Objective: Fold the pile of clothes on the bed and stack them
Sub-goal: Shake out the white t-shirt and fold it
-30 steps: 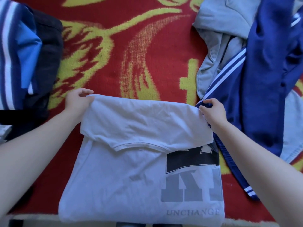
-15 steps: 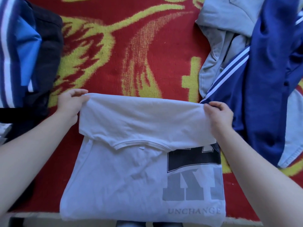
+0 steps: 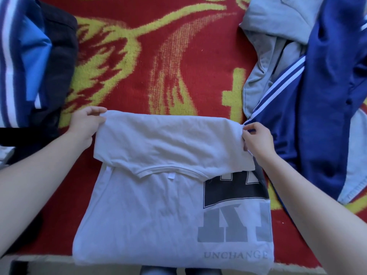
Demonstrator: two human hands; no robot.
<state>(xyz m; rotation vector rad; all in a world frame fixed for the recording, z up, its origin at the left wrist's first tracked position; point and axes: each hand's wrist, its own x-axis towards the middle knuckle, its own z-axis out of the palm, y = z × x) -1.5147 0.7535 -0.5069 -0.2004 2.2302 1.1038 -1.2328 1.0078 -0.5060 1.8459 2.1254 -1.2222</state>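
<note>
Clearly, both hands were clenched on the shirt (image 3: pixel 158 205). The left hand (image 3: pixel 87 124) pinched the left corner of the folded-over top part, its fingers (image 3: pixel 97 111) curled over the fold edge with the thumb under the cloth. The right hand (image 3: pixel 258 139) pinched the right corner, its fingers (image 3: pixel 251 127) bent tight on the cloth.

The shirt lay flat on the blanket (image 3: pixel 158 66), collar flap turned toward the person, and the fold line ran straight between the two hands. Its near hem reached the blanket's near edge.

The stack (image 3: pixel 29 66) sat to the left, near the left hand but apart from it. The pile (image 3: pixel 317 96) lay just beside the right hand, its striped blue edge at the knuckles. Bare blanket stretched beyond the fold, between stack and pile.
</note>
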